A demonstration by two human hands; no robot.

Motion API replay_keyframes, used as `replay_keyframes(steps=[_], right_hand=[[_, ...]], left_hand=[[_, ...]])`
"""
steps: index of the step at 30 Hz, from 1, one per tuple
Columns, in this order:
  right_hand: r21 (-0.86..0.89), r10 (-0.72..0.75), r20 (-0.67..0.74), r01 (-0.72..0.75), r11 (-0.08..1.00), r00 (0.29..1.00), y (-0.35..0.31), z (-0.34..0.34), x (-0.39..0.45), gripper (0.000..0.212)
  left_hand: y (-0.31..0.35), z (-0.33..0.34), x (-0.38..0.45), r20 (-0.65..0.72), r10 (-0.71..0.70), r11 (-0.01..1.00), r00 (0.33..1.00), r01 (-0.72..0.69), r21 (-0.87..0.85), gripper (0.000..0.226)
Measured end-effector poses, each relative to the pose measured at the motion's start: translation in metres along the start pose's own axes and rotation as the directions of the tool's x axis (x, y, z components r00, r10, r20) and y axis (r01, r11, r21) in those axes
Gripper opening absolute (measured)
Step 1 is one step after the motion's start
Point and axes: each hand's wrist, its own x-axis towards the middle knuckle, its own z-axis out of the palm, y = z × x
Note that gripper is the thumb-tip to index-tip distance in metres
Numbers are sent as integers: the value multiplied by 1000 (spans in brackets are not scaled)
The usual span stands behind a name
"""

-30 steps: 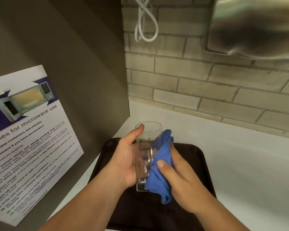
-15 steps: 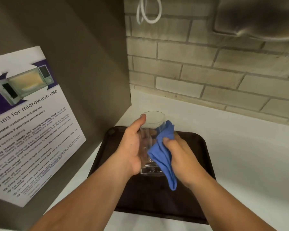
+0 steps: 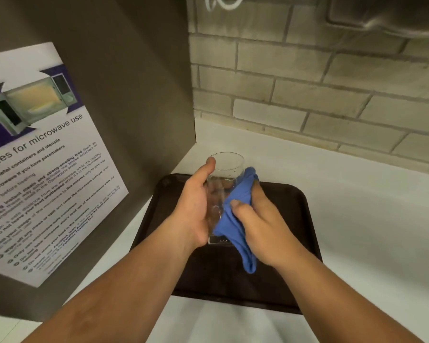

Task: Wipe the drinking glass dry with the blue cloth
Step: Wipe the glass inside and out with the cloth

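The left hand (image 3: pixel 192 211) wrapped its fingers around the drinking glass (image 3: pixel 222 194), held above the tray (image 3: pixel 282 280); right hand (image 3: pixel 260 226) fingers pinched the blue cloth (image 3: pixel 235 229) against its wall. Glass looked slick, fragile; the cloth soft

The right hand (image 3: pixel 263 224) has slid the blue cloth (image 3: pixel 235 219) back down the side of the glass (image 3: pixel 223 184), its thumb now pressing the cloth at mid-height rather than near the rim, and more cloth hangs below the hand.
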Motion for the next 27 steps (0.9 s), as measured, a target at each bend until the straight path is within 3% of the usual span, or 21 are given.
replay_keyframes(steps=[2, 4, 6, 7, 9, 11, 13, 15, 18, 21, 25, 27], right_hand=[[-121, -27, -111, 13, 993, 993, -8, -1, 14, 27], [18, 138, -194, -137, 990, 971, -18, -8, 31, 32], [201, 303, -154, -270, 942, 941, -16, -15, 39, 39], [201, 328, -104, -303, 932, 939, -13, -17, 36, 35], [154, 290, 12, -288, 945, 957, -2, -13, 22, 19], [146, 191, 100, -204, 968, 977, 3, -6, 1, 17], [46, 44, 53, -46, 998, 998, 2, -2, -5, 21], [-47, -20, -61, 18, 999, 998, -4, -2, 3, 17], [94, 128, -201, -111, 989, 971, -15, -10, 23, 33], [178, 188, -178, -156, 972, 966, -12, -13, 29, 40], [199, 224, -183, -187, 962, 957, -7, -6, 32, 44], [250, 263, -167, -218, 944, 950, -2, -7, 34, 42]], left_hand=[[-3, 3, -1, 10, 10, 1000, 1000, -11, 7, 67], [-3, 7, -2, 24, 23, 1000, 999, -23, -4, 63], [0, 9, -1, 21, 40, 999, 999, -39, -8, 61], [1, 8, -1, 4, 44, 999, 999, -44, -12, 63], [4, 4, -1, -33, 20, 999, 999, -21, -34, 71], [4, 1, -1, -46, 8, 1000, 999, -9, -6, 76], [0, -1, -1, -36, 21, 999, 999, -19, 46, 73], [-6, 1, -2, 6, 46, 997, 999, -46, 63, 66], [-9, 3, -4, 69, 75, 996, 995, -79, 47, 64], [-6, 2, -9, 119, 82, 995, 990, -88, 49, 64], [-9, 2, -8, 130, 120, 989, 984, -130, 73, 46], [-7, 1, -8, 117, 106, 993, 988, -110, 33, 52]])
